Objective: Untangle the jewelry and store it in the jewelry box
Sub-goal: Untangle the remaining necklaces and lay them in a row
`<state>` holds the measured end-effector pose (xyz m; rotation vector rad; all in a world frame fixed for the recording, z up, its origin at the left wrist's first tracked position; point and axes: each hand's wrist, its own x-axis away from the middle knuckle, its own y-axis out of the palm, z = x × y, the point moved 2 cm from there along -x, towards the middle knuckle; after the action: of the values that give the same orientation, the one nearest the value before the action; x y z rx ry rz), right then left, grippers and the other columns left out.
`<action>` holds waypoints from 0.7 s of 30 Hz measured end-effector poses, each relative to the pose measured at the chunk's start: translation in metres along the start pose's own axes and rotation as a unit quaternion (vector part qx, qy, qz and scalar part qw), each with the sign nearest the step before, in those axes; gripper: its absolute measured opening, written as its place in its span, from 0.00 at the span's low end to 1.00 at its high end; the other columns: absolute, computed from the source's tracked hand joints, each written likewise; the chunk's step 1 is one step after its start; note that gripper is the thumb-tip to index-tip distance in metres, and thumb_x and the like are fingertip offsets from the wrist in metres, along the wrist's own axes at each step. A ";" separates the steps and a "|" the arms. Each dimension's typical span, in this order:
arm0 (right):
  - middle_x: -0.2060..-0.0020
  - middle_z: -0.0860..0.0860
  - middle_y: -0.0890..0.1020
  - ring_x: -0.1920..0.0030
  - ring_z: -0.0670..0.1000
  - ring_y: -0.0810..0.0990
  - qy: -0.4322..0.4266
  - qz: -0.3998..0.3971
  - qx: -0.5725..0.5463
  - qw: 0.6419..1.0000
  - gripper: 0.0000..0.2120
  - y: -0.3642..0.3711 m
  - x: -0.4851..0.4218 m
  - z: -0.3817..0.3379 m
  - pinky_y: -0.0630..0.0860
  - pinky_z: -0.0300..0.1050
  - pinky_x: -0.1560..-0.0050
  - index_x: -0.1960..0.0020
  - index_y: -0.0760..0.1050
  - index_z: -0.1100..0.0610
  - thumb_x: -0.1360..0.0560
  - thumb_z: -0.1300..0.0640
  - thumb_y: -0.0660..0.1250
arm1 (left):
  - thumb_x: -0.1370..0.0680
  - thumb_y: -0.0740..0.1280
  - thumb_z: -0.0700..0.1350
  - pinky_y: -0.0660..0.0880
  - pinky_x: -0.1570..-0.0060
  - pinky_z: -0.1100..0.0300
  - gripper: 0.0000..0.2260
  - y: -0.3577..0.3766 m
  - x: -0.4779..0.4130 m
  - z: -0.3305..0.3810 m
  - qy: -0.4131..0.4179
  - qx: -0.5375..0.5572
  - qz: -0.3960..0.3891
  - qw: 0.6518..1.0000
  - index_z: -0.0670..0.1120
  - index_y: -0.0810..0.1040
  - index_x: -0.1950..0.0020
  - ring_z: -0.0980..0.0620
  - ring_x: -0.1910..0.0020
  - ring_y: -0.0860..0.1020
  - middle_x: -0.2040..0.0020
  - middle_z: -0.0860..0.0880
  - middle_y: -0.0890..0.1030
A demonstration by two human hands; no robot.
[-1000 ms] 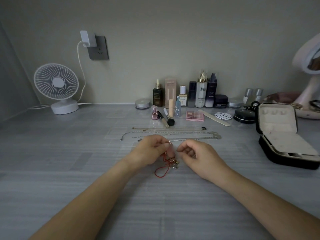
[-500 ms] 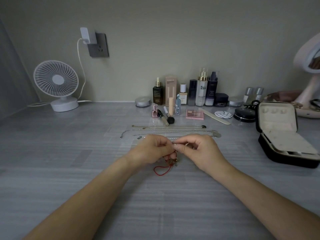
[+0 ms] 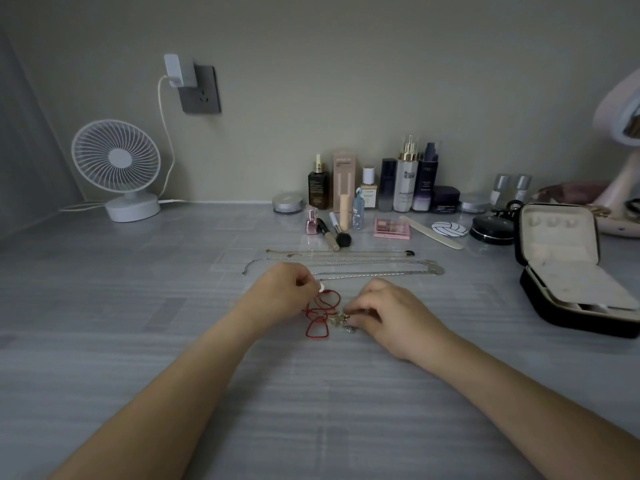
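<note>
A tangle of red cord [image 3: 320, 315] with a small metal charm cluster [image 3: 341, 320] lies on the grey table between my hands. My left hand [image 3: 280, 292] pinches the cord's upper end, where a small pale bead shows at the fingertips. My right hand [image 3: 388, 315] pinches the metal cluster at the cord's right side. Behind my hands, several thin chains [image 3: 346, 266] lie stretched out side by side. The black jewelry box [image 3: 571, 275] stands open at the right, its pale lining showing.
Cosmetic bottles [image 3: 408, 181], brushes, a pink palette [image 3: 391, 228] and a nail file line the wall behind the chains. A white fan [image 3: 117, 168] stands at the back left, with a cable to the wall socket. A mirror stand [image 3: 620, 140] is at the far right.
My hands, pressed together half a second ago, have pulled apart, the right one dropping to the table. The red cord now spreads in loops between them.
</note>
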<state>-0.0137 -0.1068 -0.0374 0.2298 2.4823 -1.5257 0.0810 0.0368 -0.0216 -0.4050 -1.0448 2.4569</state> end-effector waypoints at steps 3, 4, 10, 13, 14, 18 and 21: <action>0.54 0.48 0.78 0.51 0.50 0.77 -0.007 0.020 0.010 1.000 0.07 -0.002 0.001 0.000 0.72 0.45 0.47 0.51 0.81 0.54 0.26 0.54 0.66 | 0.24 0.65 0.47 0.71 0.62 0.60 0.06 -0.001 -0.001 -0.004 -0.006 -0.069 0.008 0.998 0.47 0.78 0.59 0.51 0.61 0.76 0.64 0.52 0.77; 0.56 0.48 0.79 0.52 0.50 0.78 -0.009 0.035 0.007 0.999 0.07 -0.005 0.002 0.000 0.73 0.45 0.48 0.53 0.81 0.54 0.26 0.54 0.66 | 0.25 0.65 0.47 0.74 0.55 0.58 0.06 -0.001 -0.001 -0.005 -0.010 -0.091 0.011 0.996 0.46 0.79 0.53 0.49 0.55 0.78 0.58 0.50 0.80; 0.69 0.43 0.80 0.66 0.43 0.79 0.004 0.112 -0.097 0.989 0.05 -0.025 0.003 -0.001 0.77 0.43 0.59 0.56 0.80 0.54 0.25 0.57 0.65 | 0.23 0.64 0.45 0.70 0.42 0.61 0.14 0.008 0.006 0.010 0.125 -0.041 0.020 0.991 0.51 0.74 0.37 0.53 0.42 0.74 0.41 0.52 0.77; 0.71 0.46 0.80 0.71 0.44 0.78 0.014 0.136 -0.162 0.977 0.06 -0.028 0.001 -0.001 0.77 0.43 0.61 0.59 0.78 0.51 0.26 0.59 0.66 | 0.26 0.68 0.49 0.73 0.48 0.68 0.09 0.022 0.011 0.016 0.141 -0.007 -0.089 0.986 0.51 0.81 0.47 0.56 0.49 0.78 0.49 0.54 0.81; 0.71 0.46 0.80 0.72 0.43 0.78 0.022 0.141 -0.185 0.972 0.06 -0.029 0.000 0.000 0.77 0.41 0.61 0.60 0.77 0.51 0.26 0.61 0.66 | 0.27 0.69 0.51 0.76 0.48 0.63 0.08 0.024 0.012 0.016 0.145 -0.005 -0.109 0.983 0.52 0.82 0.51 0.56 0.52 0.80 0.52 0.54 0.83; 0.68 0.48 0.82 0.71 0.41 0.79 0.038 0.155 -0.273 0.949 0.07 -0.035 -0.002 0.000 0.75 0.31 0.66 0.60 0.77 0.53 0.26 0.63 0.65 | 0.29 0.71 0.47 0.75 0.52 0.63 0.01 0.020 0.011 0.016 0.133 0.015 -0.080 0.988 0.52 0.80 0.60 0.57 0.58 0.79 0.61 0.56 0.81; 0.67 0.51 0.82 0.71 0.40 0.78 0.058 0.181 -0.347 0.918 0.05 -0.041 -0.003 0.001 0.73 0.29 0.68 0.59 0.77 0.55 0.27 0.63 0.66 | 0.29 0.72 0.41 0.73 0.59 0.66 0.05 0.015 0.009 0.017 0.110 0.086 -0.062 0.988 0.51 0.79 0.59 0.57 0.62 0.77 0.63 0.55 0.80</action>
<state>-0.0211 -0.1266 -0.0019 0.6164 2.6890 -0.4517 0.0619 0.0223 -0.0219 -0.5249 -0.7388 2.3080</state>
